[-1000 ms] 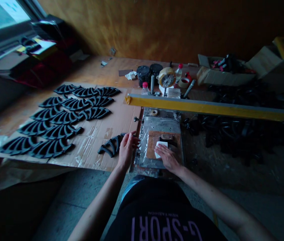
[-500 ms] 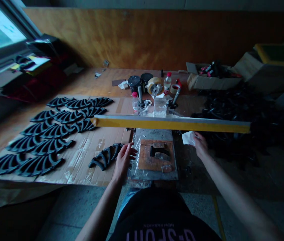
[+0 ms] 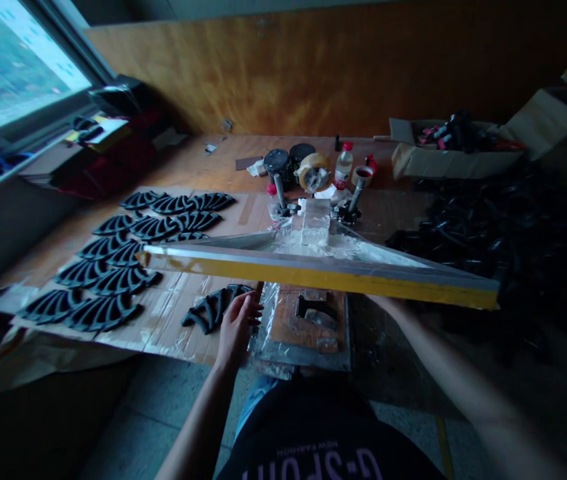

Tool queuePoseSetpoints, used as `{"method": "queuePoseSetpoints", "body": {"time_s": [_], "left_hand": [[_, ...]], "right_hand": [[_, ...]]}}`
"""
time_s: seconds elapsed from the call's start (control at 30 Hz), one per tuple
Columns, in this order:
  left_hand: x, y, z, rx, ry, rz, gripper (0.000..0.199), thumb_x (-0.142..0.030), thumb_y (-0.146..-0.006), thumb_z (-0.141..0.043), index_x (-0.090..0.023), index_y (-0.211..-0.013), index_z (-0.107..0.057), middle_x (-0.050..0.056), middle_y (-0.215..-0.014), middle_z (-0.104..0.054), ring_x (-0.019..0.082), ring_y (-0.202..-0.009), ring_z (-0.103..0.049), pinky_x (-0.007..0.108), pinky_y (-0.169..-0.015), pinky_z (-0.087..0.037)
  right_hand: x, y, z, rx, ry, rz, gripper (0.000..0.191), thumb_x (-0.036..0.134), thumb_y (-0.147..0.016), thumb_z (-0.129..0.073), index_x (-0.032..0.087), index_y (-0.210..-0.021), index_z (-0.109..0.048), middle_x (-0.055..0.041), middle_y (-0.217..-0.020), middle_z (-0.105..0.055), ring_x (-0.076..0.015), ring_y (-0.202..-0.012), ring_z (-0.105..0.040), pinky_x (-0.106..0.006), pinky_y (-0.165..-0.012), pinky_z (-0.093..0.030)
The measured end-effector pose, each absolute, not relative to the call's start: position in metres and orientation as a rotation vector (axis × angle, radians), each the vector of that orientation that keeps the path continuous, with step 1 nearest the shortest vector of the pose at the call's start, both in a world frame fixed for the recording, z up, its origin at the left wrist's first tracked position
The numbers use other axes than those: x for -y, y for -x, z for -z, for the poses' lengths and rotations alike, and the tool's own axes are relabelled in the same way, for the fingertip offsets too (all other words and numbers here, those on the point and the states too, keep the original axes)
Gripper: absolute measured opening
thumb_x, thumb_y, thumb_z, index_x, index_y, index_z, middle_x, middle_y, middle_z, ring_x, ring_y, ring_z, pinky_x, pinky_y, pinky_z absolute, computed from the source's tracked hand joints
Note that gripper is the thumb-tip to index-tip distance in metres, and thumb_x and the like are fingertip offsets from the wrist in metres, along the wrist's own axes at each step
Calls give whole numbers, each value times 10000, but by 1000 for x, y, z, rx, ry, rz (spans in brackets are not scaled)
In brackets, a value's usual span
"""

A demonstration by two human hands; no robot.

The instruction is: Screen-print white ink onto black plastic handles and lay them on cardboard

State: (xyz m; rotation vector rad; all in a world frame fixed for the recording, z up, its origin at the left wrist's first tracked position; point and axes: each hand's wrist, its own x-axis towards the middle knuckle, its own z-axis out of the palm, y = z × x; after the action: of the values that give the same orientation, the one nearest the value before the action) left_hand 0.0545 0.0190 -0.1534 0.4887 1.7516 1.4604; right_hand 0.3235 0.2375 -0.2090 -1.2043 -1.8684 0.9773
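My left hand [image 3: 237, 320] is beside the near row of black curved parts [image 3: 207, 310] on the cardboard, its fingers slightly bent and apart, holding nothing visible. A wide frame with a yellow front edge [image 3: 313, 275] spans the bench, tilted up, with white paste on its inner surface. My right hand is hidden behind and under that frame; only the wrist [image 3: 386, 305] shows below its edge. A black curved part [image 3: 317, 308] lies on the brown wooden block [image 3: 286, 323], which sits on a metal plate [image 3: 283, 353] in front of my body.
Rows of black fan-shaped parts [image 3: 108, 277] cover the cardboard at left. A dark heap of black parts [image 3: 503, 220] lies at right. Behind the frame stand metal posts, black tubs [image 3: 277, 165], a tape roll [image 3: 313, 175] and a red-capped bottle [image 3: 344, 167]. An open carton [image 3: 443, 160] stands back right.
The frame's front edge has come nearer and lower, showing more of its inside. My right hand, earlier visible with a white cloth or paper, has gone behind it. The view has shifted left.
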Motion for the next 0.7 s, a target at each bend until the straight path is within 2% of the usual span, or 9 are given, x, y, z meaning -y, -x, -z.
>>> {"method": "queuePoseSetpoints", "body": {"time_s": [0.1, 0.23, 0.4, 0.57, 0.63, 0.7], "left_hand": [[-20, -54, 156, -1741, -506, -1447, 519, -579, -763, -651, -183, -1098, -632, 21, -794, -655, 102, -643, -583, 192, -568, -446], [-24, -56, 154, -1703, -604, -1384, 519, -581, -755, -661, -182, -1087, -646, 30, -798, -658, 118, -661, -597, 213, -590, -475], [-24, -47, 155, -1654, -657, -1370, 527, -572, -745, -677, -175, -1091, -653, 40, -816, -664, 132, -682, -600, 218, -591, -478], [-18, -34, 167, -1637, -598, -1360, 501, -552, -735, -700, -177, -1064, -650, 24, -783, -657, 119, -648, -580, 204, -572, -459], [-19, -34, 167, -1635, -617, -1354, 507, -558, -736, -695, -176, -1066, -653, 23, -779, -653, 120, -647, -578, 206, -575, -459], [-23, -38, 162, -1630, -652, -1350, 525, -571, -731, -692, -170, -1068, -657, 32, -788, -653, 131, -661, -584, 215, -586, -467]], "right_hand": [[-168, -308, 226, 2189, 1064, -916, 168, 294, -819, -680, 247, -980, -683, -39, -908, -688, -216, -919, -628, -371, -889, -498], [-132, -289, 232, 2594, 921, -507, 275, 146, -918, -498, 229, -1135, -646, -57, -898, -638, -187, -905, -607, -297, -831, -498], [-150, -344, 218, 2457, 1117, -415, 326, 123, -933, -447, 244, -1190, -606, -49, -1016, -650, -179, -954, -609, -293, -850, -492], [-183, -434, 220, 2351, 1676, -253, 185, 154, -883, -514, 208, -972, -667, -83, -945, -647, -218, -878, -614, -333, -778, -489], [-203, -439, 229, 2261, 1750, -278, 195, 143, -856, -530, 197, -995, -654, -89, -991, -639, -218, -913, -608, -344, -817, -487], [-225, -424, 240, 2182, 1739, -318, 293, 115, -805, -564, 174, -1087, -616, -102, -1074, -624, -220, -997, -592, -349, -888, -471]]}}
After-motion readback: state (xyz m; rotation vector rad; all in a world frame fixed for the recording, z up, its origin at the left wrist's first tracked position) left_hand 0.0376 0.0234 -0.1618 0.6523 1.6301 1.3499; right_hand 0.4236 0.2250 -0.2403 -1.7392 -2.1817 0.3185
